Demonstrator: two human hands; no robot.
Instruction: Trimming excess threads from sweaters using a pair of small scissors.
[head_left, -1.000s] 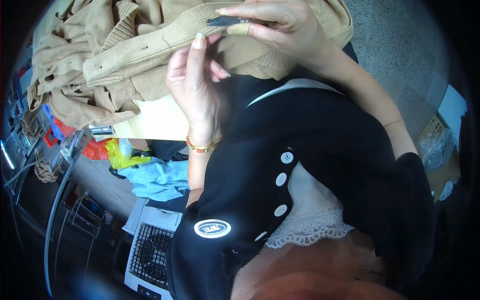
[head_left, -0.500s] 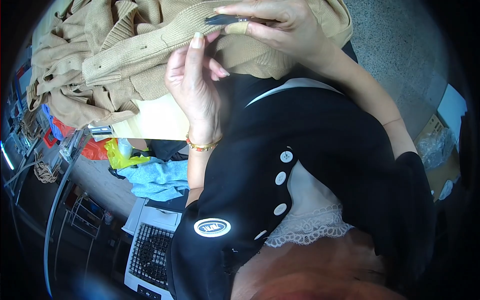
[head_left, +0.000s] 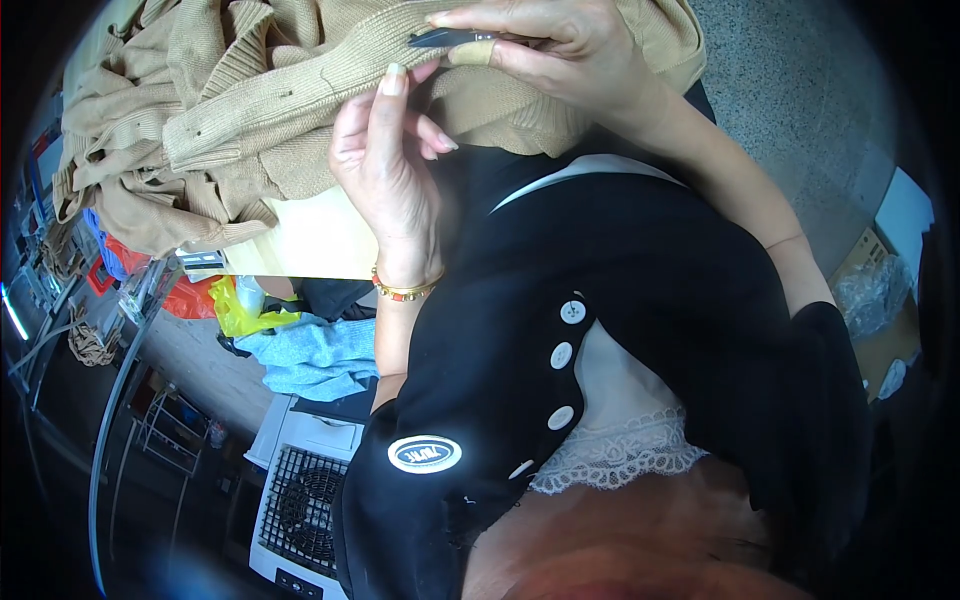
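Observation:
A tan ribbed knit garment (head_left: 270, 100) lies heaped in front of me, with a long band running across its top. Small dark marks or holes dot that band. My left hand (head_left: 390, 165) pinches the band's near edge between thumb and fingers. Black thread snips (head_left: 445, 38) are gripped in my right hand (head_left: 565, 50), their dark tips pointing left over the band, just above my left thumb. A tan strip wraps the right thumb. The fingers under the cloth are partly hidden.
A pale tabletop (head_left: 325, 235) carries the garment. Below its left edge are a yellow plastic bag (head_left: 240, 310), a light blue knit (head_left: 310, 355) and a white machine with a black grille (head_left: 300, 500). Cardboard (head_left: 875, 340) with clear plastic lies on the right floor.
The snips have turned slightly in my right hand, and their dark blades look closer together. My left hand and the garment have hardly moved.

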